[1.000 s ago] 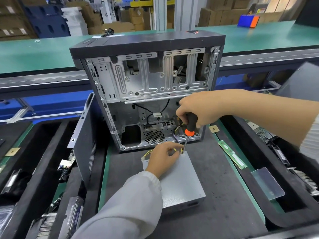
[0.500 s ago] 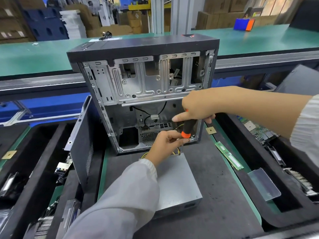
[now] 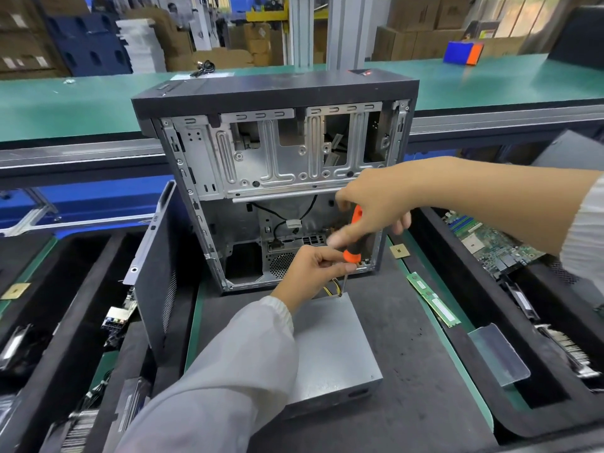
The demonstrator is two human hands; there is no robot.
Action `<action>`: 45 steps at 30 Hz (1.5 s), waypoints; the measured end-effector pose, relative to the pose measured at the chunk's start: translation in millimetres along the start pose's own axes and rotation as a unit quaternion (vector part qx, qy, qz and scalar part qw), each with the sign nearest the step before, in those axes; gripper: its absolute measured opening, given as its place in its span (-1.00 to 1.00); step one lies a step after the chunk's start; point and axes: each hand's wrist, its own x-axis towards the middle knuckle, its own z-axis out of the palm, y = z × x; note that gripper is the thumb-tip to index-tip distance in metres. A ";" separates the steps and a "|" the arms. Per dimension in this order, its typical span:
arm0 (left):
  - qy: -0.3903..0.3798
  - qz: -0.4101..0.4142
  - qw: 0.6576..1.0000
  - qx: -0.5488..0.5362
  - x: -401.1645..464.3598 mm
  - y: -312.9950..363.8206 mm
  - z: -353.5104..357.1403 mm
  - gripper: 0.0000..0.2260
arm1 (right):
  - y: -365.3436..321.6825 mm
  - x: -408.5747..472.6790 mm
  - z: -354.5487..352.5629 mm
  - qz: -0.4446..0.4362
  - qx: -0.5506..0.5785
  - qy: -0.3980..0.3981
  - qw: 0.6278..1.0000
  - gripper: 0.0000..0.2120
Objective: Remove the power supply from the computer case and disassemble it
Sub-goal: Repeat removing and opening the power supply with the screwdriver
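**Screwdriver at the power supply's far corner**

Since a moment ago, the right hand [image 3: 371, 204] has tilted the orange-and-black screwdriver [image 3: 354, 238] more steeply, fingers wrapped round its handle. The left hand [image 3: 310, 268] has lifted off the lid and pinches the shaft, tip at the far corner of the grey power supply [image 3: 330, 348], which lies on the dark mat [image 3: 425, 387] before the open computer case [image 3: 277, 178]. Right tray [image 3: 552, 416]: motherboard [image 3: 483, 240]. A RAM stick [image 3: 433, 299] lies beside it; a side panel [image 3: 157, 273] leans at left.
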 end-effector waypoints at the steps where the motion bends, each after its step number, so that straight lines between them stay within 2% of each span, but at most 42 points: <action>1: 0.006 -0.001 1.000 -0.001 0.4 -0.2 -0.3 -0.81 | -1.0 1.8 -0.1 0.033 -0.014 0.004 0.999 -0.23; 3: 0.002 -0.005 1.000 0.002 1.5 -0.4 -1.9 -0.83 | -0.8 8.2 3.0 0.030 -0.061 0.025 0.997 -0.29; 5: -0.016 -0.009 1.000 0.003 2.6 -0.3 -4.6 -0.85 | 0.6 10.4 3.4 -0.024 -0.080 0.032 0.996 -0.51; 7: -0.033 -0.014 0.999 -0.008 2.7 1.6 -6.2 -0.82 | 2.7 5.7 -0.5 -0.082 -0.090 0.016 0.992 -0.82; 8: -0.039 -0.014 0.999 -0.010 2.9 2.6 -6.4 -0.82 | 2.5 2.4 -2.2 -0.104 -0.097 0.007 0.990 -0.85; 10: -0.047 -0.011 0.999 -0.011 2.9 3.7 -5.4 -0.83 | 4.0 0.3 -2.6 -0.128 -0.101 -0.004 0.987 -0.70; 12: -0.047 -0.016 0.999 -0.017 2.2 3.0 -4.0 -0.86 | 5.9 -0.8 -3.8 -0.122 -0.068 -0.004 0.990 -0.64; 15: -0.045 -0.025 0.998 -0.028 1.7 1.0 -4.1 -0.88 | 6.8 -3.4 -5.4 -0.018 0.051 -0.026 0.998 -0.47; 17: -0.054 -0.025 0.998 -0.025 2.2 0.8 -3.5 -0.91 | 1.7 0.1 -3.8 0.050 0.017 -0.016 0.998 -0.30; 19: -0.057 -0.022 0.998 -0.021 2.6 2.6 -2.9 -0.96 | -2.9 6.3 0.3 0.039 -0.043 0.011 0.998 -0.34; 20: -0.057 -0.022 0.998 -0.019 2.8 3.7 -3.0 -0.93 | -4.6 7.8 0.9 0.019 -0.062 0.016 0.998 -0.43; 22: -0.059 -0.022 0.998 -0.016 3.4 4.5 -3.3 -0.88 | -1.7 4.9 -1.9 -0.026 -0.059 0.000 0.998 -0.76; 23: -0.059 -0.021 0.998 -0.014 4.0 3.9 -3.3 -0.86 | 0.2 1.4 -5.1 -0.044 -0.043 -0.021 0.998 -0.84; 26: -0.060 -0.026 0.998 -0.017 4.1 4.9 -2.6 -0.91 | 4.8 -1.6 -7.7 -0.073 -0.014 -0.051 0.996 -0.65; 29: -0.056 -0.022 0.998 -0.014 4.7 5.3 -2.3 -0.96 | 0.0 -0.9 -5.1 0.038 0.025 -0.012 0.999 -0.36; 30: -0.058 -0.018 0.998 -0.014 4.8 5.4 -2.7 -0.95 | -2.6 0.1 -2.9 0.067 -0.004 0.000 0.998 -0.29; 32: -0.065 -0.011 0.998 -0.011 4.7 5.4 -3.5 -0.95 | -3.2 4.2 0.3 0.061 -0.075 0.018 0.995 -0.35; 35: -0.065 -0.009 0.998 -0.002 4.9 3.5 -4.7 -0.97 | -0.9 3.8 -3.7 -0.018 -0.074 0.001 0.997 -0.81; 38: -0.066 -0.012 0.998 -0.012 5.8 4.5 -5.0 -0.97 | 3.3 -0.7 -9.6 -0.044 -0.033 -0.029 0.998 -0.59; 41: -0.060 -0.004 0.998 -0.006 6.9 6.1 -2.6 -0.77 | -2.0 -0.3 -4.1 0.046 0.010 -0.005 0.999 -0.36; 42: -0.059 0.000 0.998 -0.008 6.7 6.3 -2.4 -0.74 | -4.2 0.7 -1.0 0.071 -0.011 0.004 0.997 -0.30; 43: -0.063 0.003 0.998 -0.007 6.5 6.2 -2.7 -0.75 | -4.5 2.8 1.9 0.073 -0.042 0.021 0.996 -0.30; 45: -0.073 -0.006 0.997 -0.005 5.9 6.0 -2.7 -0.86 | -3.2 7.4 3.7 0.037 -0.082 0.039 0.995 -0.46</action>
